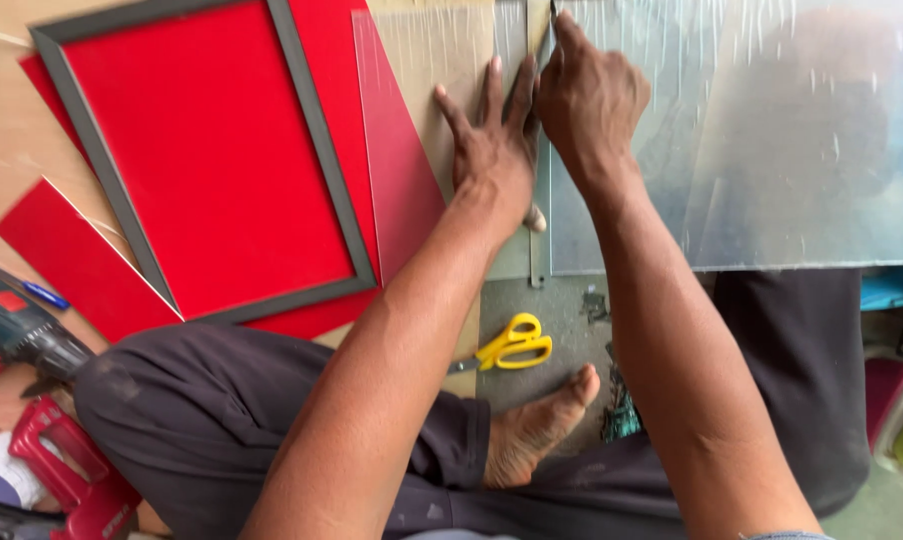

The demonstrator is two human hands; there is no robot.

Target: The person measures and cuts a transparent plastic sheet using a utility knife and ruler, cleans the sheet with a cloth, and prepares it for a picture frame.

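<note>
1. While sitting on the floor, the person has yellow scissors [512,345] near the foot.
2. Left hand [492,150], fingers spread, presses the ruler [538,245] flat; keep it firm.
3. Right hand [587,100] pinches a cutter [554,10] on the clear sheet [772,150]; follow the edge steadily.

We see a clear sheet [772,140], glass or hard plastic, we cannot tell which, glossy and smooth, streaked with pale scratches and reflections. A smaller clear pane [392,150] lies over the red board [212,160], which looks matt and even, like card or felt-faced paper. The frame [322,160] around it is dull grey, with a flat painted or plastic finish. The scissors [507,345] have shiny yellow plastic handles. Our trousers [202,420] are dark, soft woven cloth, slightly dusty. The floor [557,320] looks rough, grey and gritty. A red clamp-like tool [72,480] looks like glossy plastic.
</note>
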